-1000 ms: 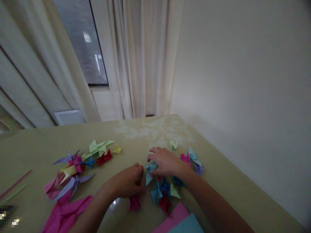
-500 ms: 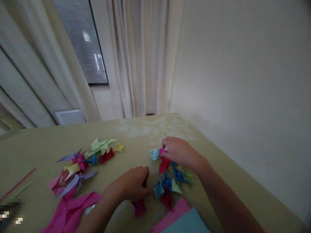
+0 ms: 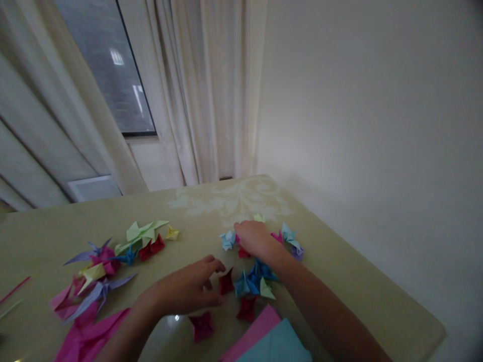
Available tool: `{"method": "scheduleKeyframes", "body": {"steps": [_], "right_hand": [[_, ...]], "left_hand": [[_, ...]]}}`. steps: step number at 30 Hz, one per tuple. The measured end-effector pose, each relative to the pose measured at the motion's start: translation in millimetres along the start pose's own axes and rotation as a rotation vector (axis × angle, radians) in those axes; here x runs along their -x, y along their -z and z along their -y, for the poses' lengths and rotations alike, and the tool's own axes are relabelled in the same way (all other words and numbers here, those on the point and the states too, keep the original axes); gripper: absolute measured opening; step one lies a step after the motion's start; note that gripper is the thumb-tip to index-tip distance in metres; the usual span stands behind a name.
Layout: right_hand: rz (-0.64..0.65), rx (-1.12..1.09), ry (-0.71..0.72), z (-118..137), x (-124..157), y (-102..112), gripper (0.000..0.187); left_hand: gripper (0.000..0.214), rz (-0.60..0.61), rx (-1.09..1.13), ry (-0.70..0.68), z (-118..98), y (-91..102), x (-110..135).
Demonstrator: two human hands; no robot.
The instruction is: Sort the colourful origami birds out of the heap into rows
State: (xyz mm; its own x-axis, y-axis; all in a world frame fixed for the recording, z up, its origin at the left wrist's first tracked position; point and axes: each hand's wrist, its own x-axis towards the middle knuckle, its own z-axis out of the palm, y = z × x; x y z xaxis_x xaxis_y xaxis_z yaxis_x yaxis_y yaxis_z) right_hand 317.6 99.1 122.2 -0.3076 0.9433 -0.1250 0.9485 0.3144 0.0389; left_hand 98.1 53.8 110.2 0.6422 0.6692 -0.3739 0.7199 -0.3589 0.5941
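My left hand (image 3: pixel 188 289) rests on the table with fingers loosely curled, its fingertips beside a small dark red origami piece (image 3: pixel 226 282). My right hand (image 3: pixel 254 239) lies knuckles up over a cluster of small folded paper pieces, next to a light blue piece (image 3: pixel 228 240) and a red one (image 3: pixel 243 253). Whether its fingers pinch anything is hidden. Blue and green folded pieces (image 3: pixel 253 282) sit under my right forearm. A magenta folded piece (image 3: pixel 202 325) lies below my left hand.
A pile of larger origami figures (image 3: pixel 105 259) in purple, pink, yellow and green sits at the left. Pink and light blue paper sheets (image 3: pixel 267 339) lie at the near edge. More small pieces (image 3: pixel 290 239) lie right of my hand. The table's right edge (image 3: pixel 377 281) meets a wall.
My right hand moved back and left over the far small pieces. My left hand's fingers stretched toward the dark red piece, which now lies by its fingertips. The camera turned slightly to the right.
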Motion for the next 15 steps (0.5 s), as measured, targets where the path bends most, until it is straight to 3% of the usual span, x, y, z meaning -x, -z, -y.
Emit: {"method": "scheduleKeyframes", "body": {"steps": [5,10,15], "right_hand": [[-0.024,-0.005,-0.056,-24,9,17,0.03],[0.043,-0.022,-0.053,-30,11,14,0.058],[0.074,-0.047,0.005,-17,-5,-6,0.023]], "left_hand": [[0.096,0.079,-0.05,0.133,12,12.2,10],[0.113,0.07,-0.126,0.076,10,-7.0,0],[0.092,0.033,-0.066,-0.022,2,-25.2,-14]]}}
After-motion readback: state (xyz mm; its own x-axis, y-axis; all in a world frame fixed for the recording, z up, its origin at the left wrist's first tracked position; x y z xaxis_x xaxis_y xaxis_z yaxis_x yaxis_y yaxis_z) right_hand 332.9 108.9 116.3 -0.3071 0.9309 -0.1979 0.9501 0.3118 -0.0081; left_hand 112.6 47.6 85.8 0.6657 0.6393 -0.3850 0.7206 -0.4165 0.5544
